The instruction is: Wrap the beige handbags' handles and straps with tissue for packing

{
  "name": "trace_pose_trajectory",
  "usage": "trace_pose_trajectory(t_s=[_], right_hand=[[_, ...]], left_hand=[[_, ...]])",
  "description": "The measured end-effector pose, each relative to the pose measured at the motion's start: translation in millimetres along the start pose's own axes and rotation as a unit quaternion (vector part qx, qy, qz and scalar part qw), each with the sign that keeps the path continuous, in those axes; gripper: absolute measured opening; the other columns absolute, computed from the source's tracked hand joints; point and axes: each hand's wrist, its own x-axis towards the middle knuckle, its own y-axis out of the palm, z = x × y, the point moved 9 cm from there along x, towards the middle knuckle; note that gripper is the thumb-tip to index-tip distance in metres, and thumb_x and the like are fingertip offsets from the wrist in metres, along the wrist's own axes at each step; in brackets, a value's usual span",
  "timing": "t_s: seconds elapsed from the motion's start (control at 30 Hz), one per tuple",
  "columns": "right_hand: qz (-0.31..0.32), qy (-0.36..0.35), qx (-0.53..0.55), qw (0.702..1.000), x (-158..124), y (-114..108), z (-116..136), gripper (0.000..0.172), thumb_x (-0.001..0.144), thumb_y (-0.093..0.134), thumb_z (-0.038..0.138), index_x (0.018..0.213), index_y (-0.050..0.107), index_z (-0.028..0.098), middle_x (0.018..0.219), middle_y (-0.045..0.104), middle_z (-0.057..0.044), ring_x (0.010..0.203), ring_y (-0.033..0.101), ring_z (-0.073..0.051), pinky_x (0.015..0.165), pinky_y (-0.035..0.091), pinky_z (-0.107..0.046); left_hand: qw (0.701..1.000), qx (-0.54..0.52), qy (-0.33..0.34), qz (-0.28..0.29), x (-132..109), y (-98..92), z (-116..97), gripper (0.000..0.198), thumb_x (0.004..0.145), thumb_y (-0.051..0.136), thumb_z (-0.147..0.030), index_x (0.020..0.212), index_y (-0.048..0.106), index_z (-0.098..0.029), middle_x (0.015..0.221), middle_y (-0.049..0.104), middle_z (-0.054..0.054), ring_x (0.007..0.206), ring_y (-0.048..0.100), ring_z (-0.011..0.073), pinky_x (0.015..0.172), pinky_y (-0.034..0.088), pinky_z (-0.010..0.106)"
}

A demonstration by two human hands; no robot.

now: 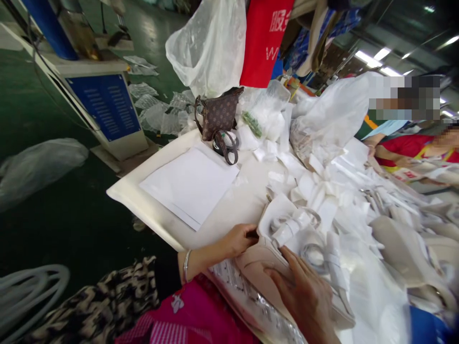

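Note:
A beige handbag (pixel 265 273) lies at the table's near edge, its upper side turned away from me. White wrapped strips and a coiled strap (pixel 287 227) rest on its far side. My left hand (pixel 241 241), with a silver bangle on its wrist, has its fingers curled at the bag's left corner and grips it there. Across the bag's near panel lies my right hand (pixel 304 289), with thumb and fingers stretched apart and touching the surface. A clear plastic sheet (pixel 340 296) is partly under the bag on the right.
White paper sheets (pixel 191 184) lie on the cream table (pixel 247 198). Behind them are a brown patterned bag (pixel 218 114) and plastic bags (pixel 265 114). White wrapping strips (pixel 322 191) and more beige bags (pixel 398 248) pile up at right. A co-worker in red (pixel 401 150) sits beyond.

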Motion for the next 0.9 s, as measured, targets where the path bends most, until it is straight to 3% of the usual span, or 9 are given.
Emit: trace_pose_trajectory(t_s=[0.07,0.2,0.27,0.33,0.43,0.63,0.73,0.83,0.9], right_hand=[[-0.004,-0.004,-0.002,1.0,-0.7,0.6,1.2,0.05,0.083,0.062,0.053,0.12,0.058,0.019,0.109,0.071,-0.01,0.092,0.069,-0.028,0.076,0.05,-0.036],[-0.016,-0.015,-0.001,1.0,-0.6,-2.1,5.2,0.05,0.084,0.063,0.052,0.12,0.058,0.018,0.109,0.071,-0.01,0.093,0.069,-0.027,0.076,0.05,-0.035],[-0.019,-0.01,0.002,1.0,0.5,-4.4,6.6,0.049,0.084,0.063,0.05,0.121,0.058,0.018,0.11,0.071,-0.01,0.095,0.068,-0.027,0.078,0.049,-0.035],[-0.017,0.0,0.011,1.0,2.5,-6.0,7.3,0.047,0.085,0.062,0.049,0.12,0.058,0.018,0.111,0.07,-0.01,0.096,0.067,-0.026,0.081,0.048,-0.035],[-0.008,0.018,0.035,0.999,6.7,-7.0,6.3,0.045,0.085,0.063,0.047,0.118,0.059,0.017,0.112,0.07,-0.01,0.098,0.066,-0.025,0.082,0.047,-0.034],[0.015,0.089,0.074,0.993,11.2,-4.9,-6.5,0.034,0.08,0.069,0.047,0.101,0.065,0.02,0.096,0.072,-0.008,0.089,0.065,-0.025,0.076,0.044,-0.033],[0.014,0.12,0.129,0.984,12.4,-7.7,-18.4,0.032,0.079,0.069,0.044,0.1,0.067,0.02,0.094,0.073,-0.006,0.088,0.066,-0.024,0.076,0.043,-0.031],[0.027,0.153,0.251,0.956,17.3,-9.1,-39.6,0.018,0.087,0.06,0.032,0.096,0.07,0.02,0.088,0.074,-0.003,0.081,0.066,-0.018,0.071,0.043,-0.025],[0.06,0.147,0.301,0.94,24.5,-7.9,-51.0,0.02,0.088,0.053,0.021,0.087,0.073,0.019,0.082,0.074,-0.002,0.075,0.066,-0.015,0.068,0.042,-0.023]], left_hand=[[0.999,0.047,0.007,0.0,1.3,-3.7,0.6,0.011,0.07,0.063,-0.024,0.079,0.062,-0.017,0.078,0.064,0.003,0.078,0.058,0.0195,0.073,0.045,0.029],[0.986,0.112,0.08,-0.091,-6.2,-21.7,-23.1,0.053,0.067,0.064,-0.014,0.119,0.054,-0.02,0.12,0.058,0.01,0.093,0.059,0.0203,0.083,0.048,0.031],[0.976,0.152,0.138,-0.066,-10.0,-14.9,-42.6,0.056,0.07,0.059,-0.011,0.125,0.054,-0.023,0.134,0.051,0.01,0.108,0.057,0.0219,0.095,0.045,0.034],[0.973,0.165,0.164,0.01,-10.8,-0.1,-53.8,0.043,0.077,0.051,-0.011,0.117,0.063,-0.022,0.129,0.057,0.008,0.116,0.055,0.0223,0.103,0.04,0.034],[0.977,0.155,0.125,0.077,-8.6,7.9,-51.0,0.032,0.081,0.052,-0.017,0.106,0.07,-0.02,0.114,0.067,0.007,0.112,0.058,0.0236,0.104,0.039,0.035],[0.992,0.039,-0.051,0.108,-10.0,-0.1,-17.4,0.048,0.08,0.056,-0.035,0.125,0.06,-0.019,0.126,0.062,0.008,0.118,0.054,0.0263,0.101,0.042,0.035],[0.989,0.117,-0.051,0.073,-10.7,5.1,-19.3,0.062,0.071,0.072,-0.039,0.126,0.054,-0.016,0.109,0.066,0.007,0.099,0.059,0.0236,0.086,0.048,0.031],[0.983,0.173,-0.055,0.015,-10.8,11.8,-22.6,0.057,0.067,0.077,-0.04,0.114,0.056,-0.016,0.09,0.064,0.002,0.082,0.057,0.0178,0.074,0.047,0.025],[0.983,0.172,-0.058,0.001,-11.4,16.6,-23.4,0.055,0.066,0.078,-0.04,0.111,0.057,-0.016,0.088,0.062,0.001,0.08,0.056,0.0165,0.072,0.045,0.024]])
